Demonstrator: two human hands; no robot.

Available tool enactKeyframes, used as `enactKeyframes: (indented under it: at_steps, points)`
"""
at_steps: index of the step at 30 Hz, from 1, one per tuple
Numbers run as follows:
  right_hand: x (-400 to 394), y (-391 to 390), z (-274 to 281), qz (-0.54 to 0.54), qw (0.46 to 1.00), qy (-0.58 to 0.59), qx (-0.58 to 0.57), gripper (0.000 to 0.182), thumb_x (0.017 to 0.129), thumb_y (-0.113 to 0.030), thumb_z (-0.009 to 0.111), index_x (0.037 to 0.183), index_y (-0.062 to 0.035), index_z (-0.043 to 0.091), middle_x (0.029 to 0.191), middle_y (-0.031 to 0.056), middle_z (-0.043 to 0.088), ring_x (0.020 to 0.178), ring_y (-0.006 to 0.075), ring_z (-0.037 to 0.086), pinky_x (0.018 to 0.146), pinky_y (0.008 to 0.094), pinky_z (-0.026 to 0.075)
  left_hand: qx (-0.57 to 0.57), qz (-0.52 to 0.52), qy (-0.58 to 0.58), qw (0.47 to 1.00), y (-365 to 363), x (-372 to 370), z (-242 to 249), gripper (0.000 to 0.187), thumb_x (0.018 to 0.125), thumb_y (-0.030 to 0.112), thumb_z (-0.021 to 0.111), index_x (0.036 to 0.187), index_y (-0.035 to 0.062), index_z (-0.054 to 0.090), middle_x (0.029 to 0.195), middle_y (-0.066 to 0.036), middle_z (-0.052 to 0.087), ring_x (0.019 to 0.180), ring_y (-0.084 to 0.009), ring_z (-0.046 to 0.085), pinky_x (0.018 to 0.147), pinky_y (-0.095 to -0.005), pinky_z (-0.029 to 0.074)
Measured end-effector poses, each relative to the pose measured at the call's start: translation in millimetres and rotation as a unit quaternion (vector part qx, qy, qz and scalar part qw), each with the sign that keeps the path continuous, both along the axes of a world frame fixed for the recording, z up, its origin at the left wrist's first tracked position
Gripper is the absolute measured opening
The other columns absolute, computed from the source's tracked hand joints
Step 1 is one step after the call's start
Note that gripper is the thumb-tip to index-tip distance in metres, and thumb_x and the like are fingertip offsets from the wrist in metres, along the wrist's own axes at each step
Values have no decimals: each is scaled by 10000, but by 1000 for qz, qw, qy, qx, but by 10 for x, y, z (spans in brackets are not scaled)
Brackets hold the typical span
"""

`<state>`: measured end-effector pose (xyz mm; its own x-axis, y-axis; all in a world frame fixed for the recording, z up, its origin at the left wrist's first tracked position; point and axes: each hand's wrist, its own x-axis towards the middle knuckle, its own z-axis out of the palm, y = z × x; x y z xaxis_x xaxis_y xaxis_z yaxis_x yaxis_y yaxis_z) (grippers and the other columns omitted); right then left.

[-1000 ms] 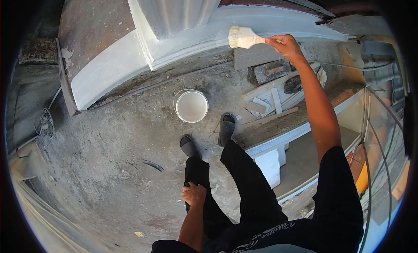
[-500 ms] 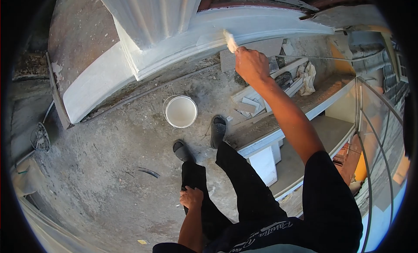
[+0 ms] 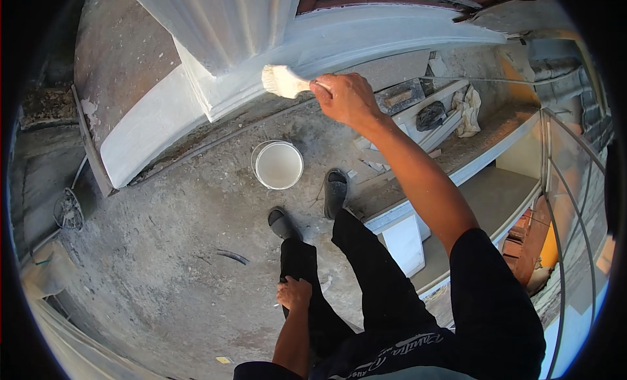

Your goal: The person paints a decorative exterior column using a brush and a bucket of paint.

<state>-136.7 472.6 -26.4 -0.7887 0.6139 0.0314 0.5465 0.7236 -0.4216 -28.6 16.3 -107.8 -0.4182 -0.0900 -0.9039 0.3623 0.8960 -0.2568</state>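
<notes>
My right hand [image 3: 346, 100] is closed round the handle of a paintbrush [image 3: 285, 82], whose broad pale bristles point left. The bristles overlap the lower edge of a white-painted ledge [image 3: 359, 28], just right of the base of a fluted white column [image 3: 228, 27]. Down at my knee, my left hand [image 3: 294, 293] has its fingers curled on the black trouser leg [image 3: 302, 259]. On the concrete floor between my feet and the ledge stands a white bucket [image 3: 279, 165] of whitish liquid, its wire handle folded to the side.
Scrap boards [image 3: 441, 133], a black bag [image 3: 431, 116] and a crumpled cloth [image 3: 468, 112] lie to the right. Beyond my feet on that side is a raised edge [image 3: 470, 171] with a metal railing [image 3: 555, 177]. A short dark hose piece [image 3: 232, 256] lies on the floor.
My right hand has swung the paintbrush leftward along the ledge toward the column, and the brush has turned from pointing up to pointing left. My left hand stays at the knee.
</notes>
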Motion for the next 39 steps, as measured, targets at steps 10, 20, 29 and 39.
enactKeyframes:
  at_steps: [10, 20, 29, 39]
  points:
    - [906, 1115, 362, -178, 949, -180, 188, 265, 914, -274, 577, 878, -40, 696, 809, 203, 696, 774, 394, 683, 725, 477, 544, -3, 10, -6, 1000, -12, -1, 9, 582, 891, 415, 533, 1361, 72, 510, 1211, -205, 545, 1078, -406, 599, 894, -470, 485]
    - [-590, -842, 520, 94, 993, -70, 32, 162, 852, -127, 597, 822, 24, 647, 659, 199, 665, 596, 335, 691, 536, 426, 556, 4, 3, 3, 1000, 40, 2, 34, 542, 885, 411, 542, 1298, 60, 550, 1198, -204, 555, 1079, -397, 607, 891, -465, 493]
    - [252, 449, 229, -42, 996, -66, 34, 280, 904, -309, 578, 786, -65, 651, 702, 178, 648, 688, 415, 647, 676, 501, 518, 11, 4, -6, 1000, 44, -14, 39, 531, 885, 409, 541, 1279, 53, 551, 1193, -209, 552, 1063, -408, 613, 872, -467, 502]
    - [637, 1180, 698, -159, 933, -260, 188, 209, 868, -199, 609, 875, -21, 719, 860, 197, 709, 846, 381, 697, 777, 454, 559, 23, 5, -3, 1000, -6, -21, 4, 522, 883, 408, 539, 1259, 47, 559, 1207, -210, 546, 1069, -423, 607, 878, -476, 503]
